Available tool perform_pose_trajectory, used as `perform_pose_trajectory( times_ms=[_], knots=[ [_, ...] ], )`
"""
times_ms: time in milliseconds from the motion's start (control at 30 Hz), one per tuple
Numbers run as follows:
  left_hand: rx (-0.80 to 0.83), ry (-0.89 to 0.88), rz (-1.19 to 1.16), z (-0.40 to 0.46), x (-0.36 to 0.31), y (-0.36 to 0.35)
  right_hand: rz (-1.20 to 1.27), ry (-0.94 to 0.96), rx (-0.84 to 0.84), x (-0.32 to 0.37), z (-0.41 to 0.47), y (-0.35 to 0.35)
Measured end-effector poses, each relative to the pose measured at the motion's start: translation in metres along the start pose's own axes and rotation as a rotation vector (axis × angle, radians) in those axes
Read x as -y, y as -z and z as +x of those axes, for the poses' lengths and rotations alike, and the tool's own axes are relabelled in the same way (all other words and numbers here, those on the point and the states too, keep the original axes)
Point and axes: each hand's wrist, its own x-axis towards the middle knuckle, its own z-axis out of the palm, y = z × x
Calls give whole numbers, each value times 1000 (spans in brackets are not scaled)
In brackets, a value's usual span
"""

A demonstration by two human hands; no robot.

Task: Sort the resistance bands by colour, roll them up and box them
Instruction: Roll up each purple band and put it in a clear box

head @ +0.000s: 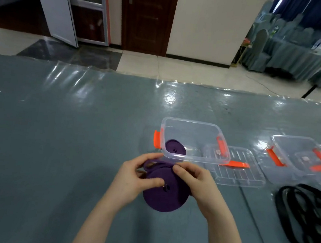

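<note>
A purple resistance band (165,197), wound into a thick roll, is held just above the table in front of me. My left hand (133,179) grips its left side, thumb pressed on the flat face near the centre. My right hand (195,180) pinches the loose end at the roll's upper edge. Just behind stands a clear plastic box (192,124) with orange clips, and a second rolled purple band (174,147) lies in its near left corner. Loose black bands (303,217) lie in a heap at the right.
A clear lid (239,174) with an orange clip lies beside the box on its right. A second clear box (301,154) with orange clips stands further right. The table (56,131) has a grey-blue cover under shiny plastic film. Beyond its far edge are floor tiles and doors.
</note>
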Motion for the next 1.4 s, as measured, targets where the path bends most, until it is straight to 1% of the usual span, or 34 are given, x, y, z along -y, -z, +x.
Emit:
perform_pose_trajectory(
  times_ms=[100, 233, 300, 433, 533, 633, 700, 800, 833, 867, 967, 1067, 1167, 1233, 1300, 1400],
  knots=[
    [-22, 0, -53, 5, 6, -1, -103, 56, -103, -4, 2, -6],
    [-70, 7, -96, 13, 14, -3, -98, 54, -204, -9, 4, -15],
    [-82, 9, -116, 16, 17, -3, -100, 29, -207, -8, 2, -15],
    [-107, 28, -111, 23, 22, -4, -42, -75, -144, -8, -1, -11],
    [-120, 40, -113, 29, 21, -6, 13, -89, -169, -7, 2, -9],
    [-140, 17, -118, 36, 16, -15, 126, -82, -188, -7, 7, -4],
    [-80, 10, -106, 43, 14, -21, 190, -88, -212, -8, 11, 3],
    [106, 1, -45, 52, 15, -32, 269, -106, -235, -12, 20, 18],
    [121, -2, -35, 54, 18, -38, 279, -108, -240, -13, 24, 24],
    [96, -9, -41, 56, 19, -45, 284, -109, -238, -13, 28, 31],
    [-59, -36, -73, 68, 22, -71, 273, -101, -195, -13, 44, 55],
    [-157, -43, -96, 85, 25, -98, 240, -103, -163, -14, 64, 84],
    [-283, -42, -99, 113, 32, -128, 163, -53, -158, -16, 89, 116],
    [-402, -11, -107, 136, 38, -144, 32, 11, -145, -17, 107, 137],
    [-470, 28, -112, 162, 43, -155, -212, 117, -104, -18, 127, 155],
    [-439, 83, -35, 201, 53, -163, -589, 237, 17, -19, 156, 172]
  ],
)
